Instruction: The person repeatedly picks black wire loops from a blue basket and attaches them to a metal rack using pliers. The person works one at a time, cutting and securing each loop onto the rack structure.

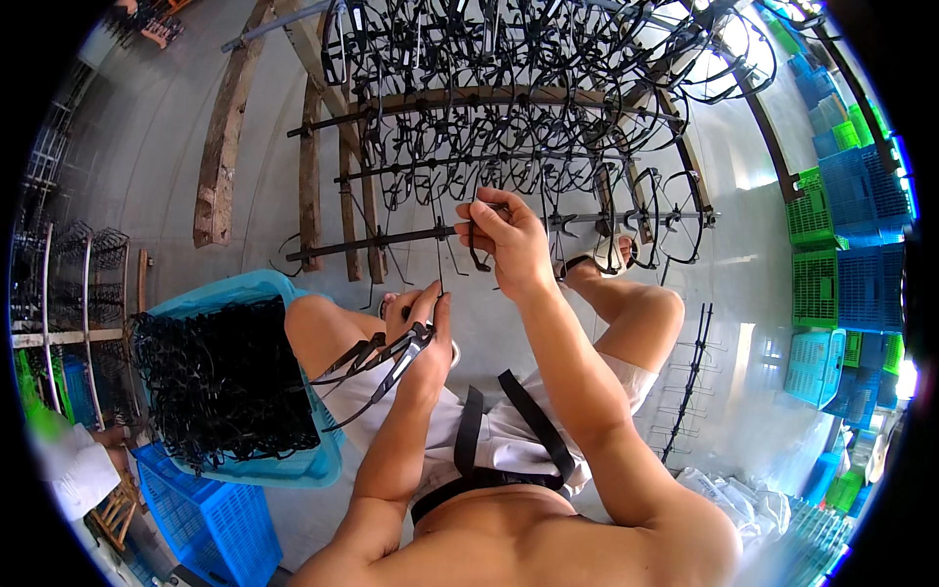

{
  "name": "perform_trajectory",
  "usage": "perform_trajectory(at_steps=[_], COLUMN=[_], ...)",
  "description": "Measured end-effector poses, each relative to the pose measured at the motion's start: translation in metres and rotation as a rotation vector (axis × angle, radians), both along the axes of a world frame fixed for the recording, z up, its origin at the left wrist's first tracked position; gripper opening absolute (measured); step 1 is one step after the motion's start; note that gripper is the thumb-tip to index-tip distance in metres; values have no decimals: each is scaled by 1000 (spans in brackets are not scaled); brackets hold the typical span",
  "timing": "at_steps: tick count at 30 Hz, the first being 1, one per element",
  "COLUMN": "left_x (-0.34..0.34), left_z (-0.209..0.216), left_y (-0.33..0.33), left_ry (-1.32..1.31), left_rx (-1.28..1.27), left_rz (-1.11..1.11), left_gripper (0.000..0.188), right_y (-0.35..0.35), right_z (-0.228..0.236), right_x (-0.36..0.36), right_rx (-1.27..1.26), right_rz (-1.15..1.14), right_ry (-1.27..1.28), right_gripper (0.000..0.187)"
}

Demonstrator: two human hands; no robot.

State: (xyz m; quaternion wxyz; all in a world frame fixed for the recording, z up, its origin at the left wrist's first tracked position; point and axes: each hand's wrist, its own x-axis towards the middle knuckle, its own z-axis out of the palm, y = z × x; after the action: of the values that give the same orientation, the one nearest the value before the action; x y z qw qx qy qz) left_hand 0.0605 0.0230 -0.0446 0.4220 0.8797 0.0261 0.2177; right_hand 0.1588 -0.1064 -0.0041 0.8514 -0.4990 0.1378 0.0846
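My right hand (511, 240) is raised at the rack's lowest rod (377, 242) and pinches a thin black curved piece (478, 245), which hangs below the fingers. Lower and to the left, my left hand (425, 338) is closed round several black curved strips (386, 372) with pale glints; they stick out to the left. Its fingertips are beside a thin wire hook hanging from the rod. Rows of similar black curved pieces (509, 127) hang on the rods above. A light-blue tub (323, 460) by my left knee holds a tangled heap of black pieces (220, 382).
Wooden posts (223, 147) stand at the rack's left. A blue crate (215, 519) is below the tub. A hooked rod (693, 382) lies on the floor to the right. Green and blue crates (851, 205) are stacked along the right. Another person's pale clothing (88, 479) shows at far left.
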Motion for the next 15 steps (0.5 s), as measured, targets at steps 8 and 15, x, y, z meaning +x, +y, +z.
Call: perform_trajectory(at_steps=[8, 15], left_x=[1, 1], left_z=[-2, 0], left_y=[-1, -1], left_ry=[-22, -35], left_rx=[-33, -11], left_rz=[4, 12], left_gripper=[22, 23], right_y=[0, 1], right_z=[5, 3], right_x=[-4, -6], right_rx=[9, 17], right_rz=[0, -10], right_ry=[4, -17], right_gripper=[21, 24])
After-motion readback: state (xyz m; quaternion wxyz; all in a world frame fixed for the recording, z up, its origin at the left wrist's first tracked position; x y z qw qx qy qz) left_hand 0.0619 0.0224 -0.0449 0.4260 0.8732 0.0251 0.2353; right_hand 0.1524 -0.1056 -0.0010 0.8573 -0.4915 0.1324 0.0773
